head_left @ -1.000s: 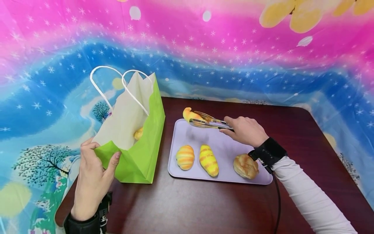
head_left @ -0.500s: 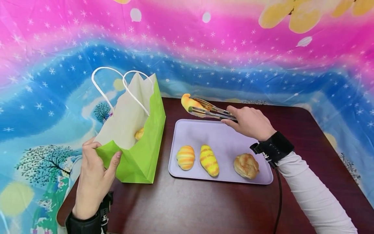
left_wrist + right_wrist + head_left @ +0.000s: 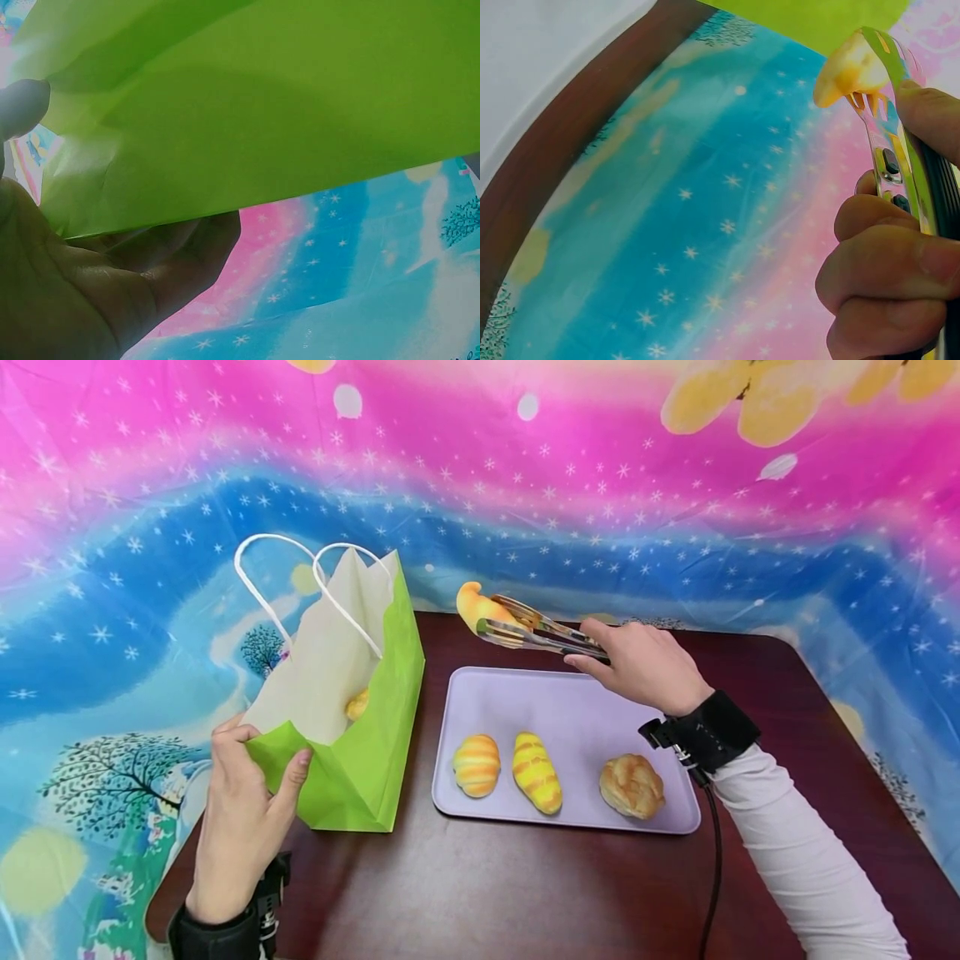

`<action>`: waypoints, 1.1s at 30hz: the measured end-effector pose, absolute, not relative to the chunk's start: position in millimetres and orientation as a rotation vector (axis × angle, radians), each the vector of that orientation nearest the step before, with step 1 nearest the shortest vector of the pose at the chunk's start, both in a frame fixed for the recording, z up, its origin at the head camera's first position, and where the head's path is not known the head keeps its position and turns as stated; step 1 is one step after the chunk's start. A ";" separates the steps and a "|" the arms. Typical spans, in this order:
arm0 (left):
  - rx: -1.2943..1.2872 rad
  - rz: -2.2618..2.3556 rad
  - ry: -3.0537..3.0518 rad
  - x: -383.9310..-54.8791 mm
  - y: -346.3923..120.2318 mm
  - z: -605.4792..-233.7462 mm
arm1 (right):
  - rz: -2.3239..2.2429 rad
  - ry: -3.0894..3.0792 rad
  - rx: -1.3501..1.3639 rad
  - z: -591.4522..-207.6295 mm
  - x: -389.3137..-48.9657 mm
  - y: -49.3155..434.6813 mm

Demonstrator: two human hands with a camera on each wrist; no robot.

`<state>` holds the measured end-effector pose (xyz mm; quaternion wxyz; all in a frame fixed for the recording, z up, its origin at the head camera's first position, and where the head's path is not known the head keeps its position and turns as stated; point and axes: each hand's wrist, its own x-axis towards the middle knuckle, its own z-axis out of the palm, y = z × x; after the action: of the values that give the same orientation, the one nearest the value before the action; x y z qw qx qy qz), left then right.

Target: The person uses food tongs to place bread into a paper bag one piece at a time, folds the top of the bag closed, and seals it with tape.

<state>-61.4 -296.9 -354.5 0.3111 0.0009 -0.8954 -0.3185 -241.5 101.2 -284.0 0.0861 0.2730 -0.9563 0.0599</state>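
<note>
My left hand (image 3: 243,814) pinches the near top edge of a green paper bag (image 3: 401,693), thumb on the outer face and fingers behind. In the left wrist view the bag's green side (image 3: 262,127) fills the upper part. A piece of bread (image 3: 356,703) shows inside the bag. My right hand (image 3: 648,664) grips metal tongs (image 3: 551,633), raised above the tray's far edge. Between the tong heads sits a curved yellow-orange bread roll (image 3: 480,608), tilted and off the tray. The right wrist view shows the roll (image 3: 851,71) at the tips, with my fingers curled round the handles.
A lilac tray (image 3: 570,702) lies on the dark wooden table (image 3: 480,893). On it are an orange-striped bun (image 3: 477,765), a yellow striped roll (image 3: 537,773) and a brown bun (image 3: 632,786). White cord handles (image 3: 262,602) stand up from the bag. A patterned cloth (image 3: 525,485) hangs behind.
My right hand has lifted the tongs and the roll up and away from the tray, with the roll drifting slightly left. My left hand keeps its hold on the bag.
</note>
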 end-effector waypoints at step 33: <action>-0.012 -0.854 -2.356 -61.2 -299.2 -356.0 | 0.225 -2.742 0.884 -253.4 -231.1 83.0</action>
<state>-61.2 -299.2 -356.0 0.3126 -0.0044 -0.8930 -0.3238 -231.1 83.0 -253.4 0.1256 0.3033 -0.9414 0.0774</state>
